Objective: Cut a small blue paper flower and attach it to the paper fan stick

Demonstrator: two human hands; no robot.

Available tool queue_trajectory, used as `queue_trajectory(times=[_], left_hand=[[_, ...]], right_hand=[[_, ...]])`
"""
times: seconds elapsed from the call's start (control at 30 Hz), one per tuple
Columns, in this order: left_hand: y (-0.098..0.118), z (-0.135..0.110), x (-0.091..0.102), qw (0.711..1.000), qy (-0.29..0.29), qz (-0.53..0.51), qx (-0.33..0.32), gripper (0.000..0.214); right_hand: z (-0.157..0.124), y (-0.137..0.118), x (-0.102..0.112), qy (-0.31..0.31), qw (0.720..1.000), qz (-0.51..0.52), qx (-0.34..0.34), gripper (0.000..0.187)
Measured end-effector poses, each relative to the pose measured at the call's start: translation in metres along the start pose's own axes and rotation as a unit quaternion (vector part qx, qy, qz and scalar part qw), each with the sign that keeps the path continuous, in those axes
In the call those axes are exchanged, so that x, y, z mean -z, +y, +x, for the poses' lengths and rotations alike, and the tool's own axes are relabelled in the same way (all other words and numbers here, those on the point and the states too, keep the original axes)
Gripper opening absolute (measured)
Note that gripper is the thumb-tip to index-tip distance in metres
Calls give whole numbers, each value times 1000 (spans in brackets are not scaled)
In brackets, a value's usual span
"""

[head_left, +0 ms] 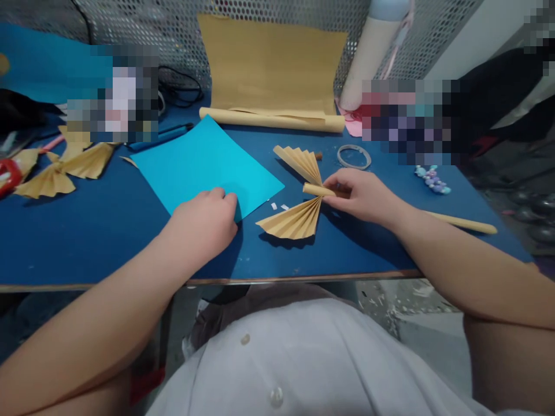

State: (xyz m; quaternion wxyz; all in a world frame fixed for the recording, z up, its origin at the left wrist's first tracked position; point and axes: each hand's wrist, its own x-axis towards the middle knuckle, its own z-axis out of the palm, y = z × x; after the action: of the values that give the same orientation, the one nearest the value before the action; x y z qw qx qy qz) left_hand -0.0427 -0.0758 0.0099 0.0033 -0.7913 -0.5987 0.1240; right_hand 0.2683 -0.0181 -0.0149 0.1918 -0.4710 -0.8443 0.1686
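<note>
R hand (pixel 359 196) pinching pleated paper fan (pixel 295 219); L hand (pixel 203 225) curled on blue sheet (pixel 208 167).

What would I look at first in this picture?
The folded paper fan stands out first, right in the middle, pinched by the right hand. Beside it lies a bright blue paper square, with the left hand resting on its near edge. Behind them, a big tan paper sheet curls upward.

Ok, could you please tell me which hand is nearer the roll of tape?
The right hand, pinching the pleated paper fan, is nearer, just in front of the roll of tape without touching it. The left hand is farther off, resting on the cyan paper sheet.
</note>
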Motion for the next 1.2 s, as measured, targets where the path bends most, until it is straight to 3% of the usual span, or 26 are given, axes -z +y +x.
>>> queue_trajectory(times=[0.13,0.27,0.37,0.5,0.7,0.83,0.9,1.0,1.1,1.2], left_hand=[[-4,11,4,1000,8,-22,4,50],[6,26,9,998,26,-50,-15,58],[20,31,12,998,24,-51,-9,47],[30,34,12,999,22,-49,12,36],[-4,33,23,996,37,-74,39,31],[-28,3,40,989,92,-100,65,40],[-30,-17,43,982,113,-130,76,40],[-24,-36,38,971,118,-187,94,42],[-19,-41,26,969,109,-201,95,40],[-20,-37,11,965,114,-209,109,37]], right_hand=[[15,1,0,-11,998,-37,47,25],[38,8,5,-51,994,-62,81,24],[49,13,4,-58,994,-48,81,24],[47,19,-2,-24,996,-49,64,28],[46,22,-7,31,997,-57,41,31],[42,3,-7,73,993,-85,37,45],[37,-14,-7,90,986,-110,85,52],[36,-34,-11,3,972,-128,195,58],[47,-42,-19,-82,974,-97,185,67],[61,-40,-27,-126,979,-40,155,49]])
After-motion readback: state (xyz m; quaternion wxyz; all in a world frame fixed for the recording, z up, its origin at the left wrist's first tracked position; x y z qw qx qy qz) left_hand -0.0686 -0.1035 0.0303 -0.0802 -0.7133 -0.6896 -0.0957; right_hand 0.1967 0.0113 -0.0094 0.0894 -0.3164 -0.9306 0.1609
